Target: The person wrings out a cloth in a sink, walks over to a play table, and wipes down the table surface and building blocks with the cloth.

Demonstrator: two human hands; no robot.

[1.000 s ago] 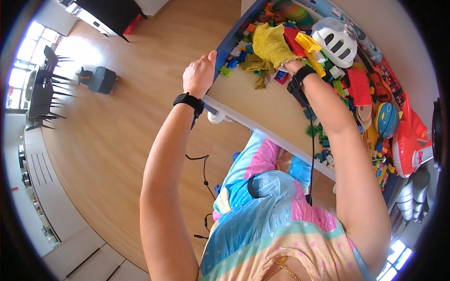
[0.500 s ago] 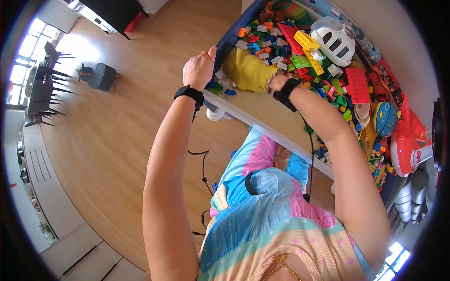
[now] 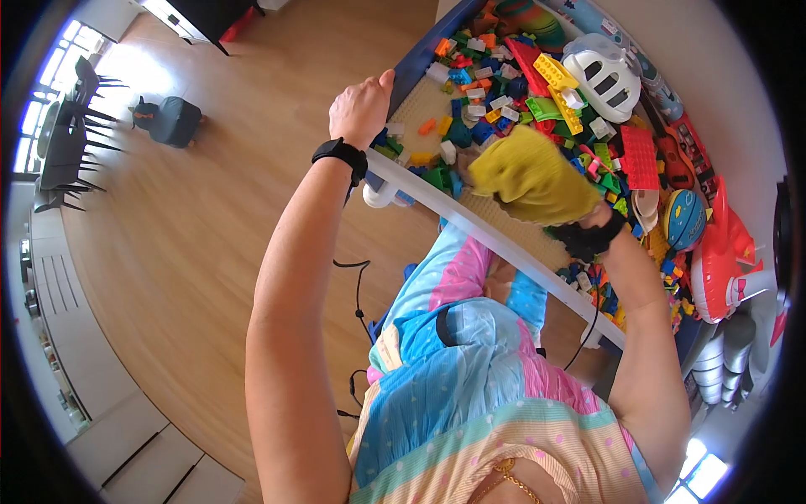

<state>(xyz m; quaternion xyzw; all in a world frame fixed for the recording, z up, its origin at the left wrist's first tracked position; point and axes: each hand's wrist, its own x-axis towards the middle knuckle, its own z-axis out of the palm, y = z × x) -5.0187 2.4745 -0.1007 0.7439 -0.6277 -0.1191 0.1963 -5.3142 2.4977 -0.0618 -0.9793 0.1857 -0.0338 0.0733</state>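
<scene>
My left hand (image 3: 361, 112) is closed round the near left corner of a play table with a white edge (image 3: 437, 200) and blue side, thumb pointing up. A yellow-green cloth (image 3: 531, 175), fitting like a mitt, covers my right hand down to the wrist, so its fingers are hidden. That covered hand is over the table's studded beige surface (image 3: 516, 220), beside loose building bricks (image 3: 478, 105) of many colours. A few bricks, among them a white brick (image 3: 448, 152), lie between the cloth and my left hand.
Along the table's far side are a white helmet (image 3: 606, 82), a red brick plate (image 3: 639, 158), a small guitar (image 3: 675, 155), a blue ball (image 3: 685, 218) and a red inflatable toy (image 3: 718, 267). A black cable (image 3: 359, 290) hangs near my legs. A dark animal-shaped stool (image 3: 172, 123) stands on the floor.
My right hand has moved right and toward me with the cloth, away from the left corner. Bricks and beige surface now show where it was. My left hand stays on the corner.
</scene>
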